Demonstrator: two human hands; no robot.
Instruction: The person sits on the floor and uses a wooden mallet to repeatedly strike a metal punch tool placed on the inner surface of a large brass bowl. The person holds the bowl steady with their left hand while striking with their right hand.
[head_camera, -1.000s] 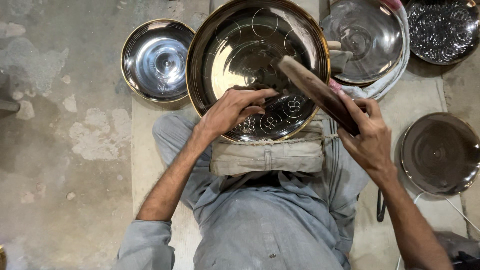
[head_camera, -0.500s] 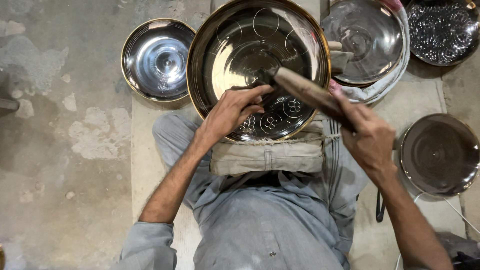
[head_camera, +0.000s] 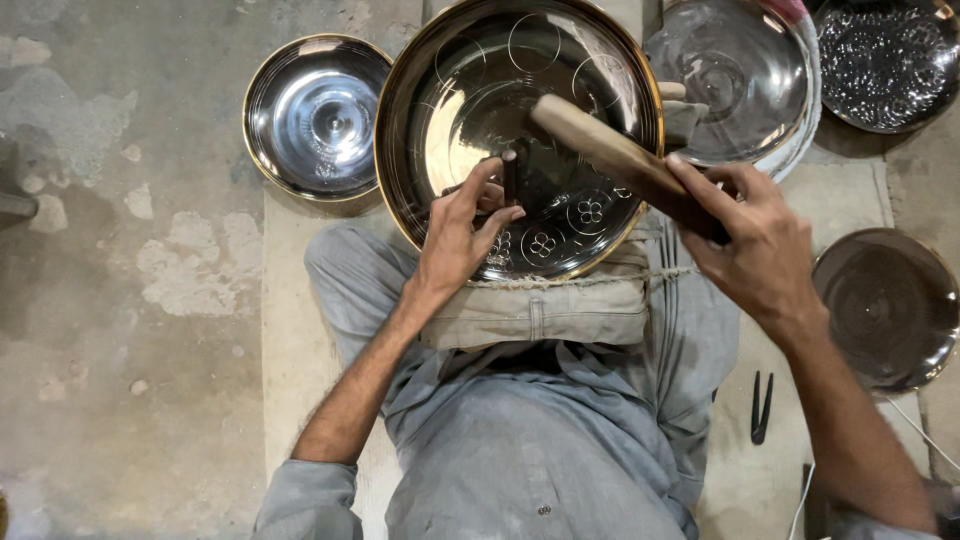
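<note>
A large shiny metal plate (head_camera: 470, 90) with a brass-coloured rim rests tilted on a folded cloth pad (head_camera: 540, 310) in my lap. Circles and small flower patterns are marked on its inner face. My left hand (head_camera: 460, 235) pinches a short dark metal punch (head_camera: 511, 175) upright against the plate's surface. My right hand (head_camera: 755, 245) grips the handle of a wooden mallet (head_camera: 610, 160), whose head hangs just above the top of the punch.
A smaller shiny plate (head_camera: 315, 115) lies on the concrete floor at the left. Another plate (head_camera: 735, 75) and a patterned plate (head_camera: 890, 60) lie at the top right, a dull plate (head_camera: 885, 305) at the right. Dark metal tongs (head_camera: 762, 405) lie beside my right leg.
The mallet head has swung left and lifted a little over the punch. My left hand has shifted slightly on the plate, keeping the punch upright.
</note>
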